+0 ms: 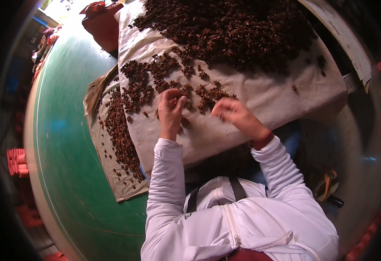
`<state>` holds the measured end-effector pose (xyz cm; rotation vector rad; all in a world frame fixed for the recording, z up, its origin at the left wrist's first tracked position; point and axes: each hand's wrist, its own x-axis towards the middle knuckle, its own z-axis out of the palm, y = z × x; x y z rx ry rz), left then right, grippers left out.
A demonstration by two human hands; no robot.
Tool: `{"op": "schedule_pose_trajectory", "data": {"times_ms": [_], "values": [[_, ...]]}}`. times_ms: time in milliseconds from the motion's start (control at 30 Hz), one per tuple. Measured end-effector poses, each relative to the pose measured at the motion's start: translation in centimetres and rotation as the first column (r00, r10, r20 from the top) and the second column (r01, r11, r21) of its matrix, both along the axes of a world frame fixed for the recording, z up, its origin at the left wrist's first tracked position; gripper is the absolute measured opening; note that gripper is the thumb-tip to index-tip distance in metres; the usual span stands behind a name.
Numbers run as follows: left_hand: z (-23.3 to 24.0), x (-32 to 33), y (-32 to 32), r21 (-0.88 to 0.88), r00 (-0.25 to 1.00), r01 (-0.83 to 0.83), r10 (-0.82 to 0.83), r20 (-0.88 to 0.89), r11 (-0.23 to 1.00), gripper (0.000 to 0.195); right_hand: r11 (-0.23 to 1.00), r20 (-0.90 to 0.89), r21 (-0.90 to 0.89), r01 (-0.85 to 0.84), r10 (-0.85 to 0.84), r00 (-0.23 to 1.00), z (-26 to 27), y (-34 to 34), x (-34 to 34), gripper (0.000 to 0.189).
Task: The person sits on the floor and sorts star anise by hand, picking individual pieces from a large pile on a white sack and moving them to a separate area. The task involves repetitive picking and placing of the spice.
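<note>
A large heap of dried star anise covers the far part of a table draped with a pale sheet. Smaller groups of star anise are spread nearer to me. Over their near edge is my left hand, its fingers curled and its thumb raised; whether star anise is between the fingers is unclear. My right hand, blurred, hovers beside a small cluster of star anise, fingers bent; what it holds cannot be made out.
Left of the table, a lower sheet on the green floor bears more star anise and a straw broom's bristles. A dark red sack stands at the far left corner. A worn pale board borders the right.
</note>
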<state>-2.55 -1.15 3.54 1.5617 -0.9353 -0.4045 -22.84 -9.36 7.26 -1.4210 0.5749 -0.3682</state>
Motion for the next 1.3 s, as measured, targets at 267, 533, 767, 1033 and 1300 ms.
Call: {"op": "schedule_pose_trajectory", "data": {"times_ms": [267,533,767,1033,1300], "values": [[-2.9,0.1,-8.6,0.502,0.705,-0.01,-0.349,0.617,0.865,0.019,0.475,-0.035,-0.862,0.175,-0.4,0.916,-6.6,-7.4,4.9,0.019],[-5.0,2.8,-8.9,0.531,0.681,0.059,-0.423,0.597,0.845,0.018,0.589,-0.001,-0.786,0.187,-0.303,0.953,-7.3,-8.6,2.2,0.016],[-3.1,3.8,-4.1,0.203,0.811,0.048,-0.157,0.563,0.978,0.006,0.747,0.026,-0.531,0.4,-0.457,0.889,-5.8,-6.9,-1.6,0.014],[-0.6,7.6,-1.7,0.166,0.791,-0.028,-0.08,0.607,0.986,0.009,0.673,0.04,-0.581,0.458,-0.538,0.842,-6.1,-7.5,-0.7,0.014],[3.0,0.1,4.5,0.469,0.612,0.739,-0.772,-0.171,0.483,0.017,0.316,0.1,-0.892,0.322,-0.558,0.824,-3.8,-8.0,-1.1,0.016]]}}
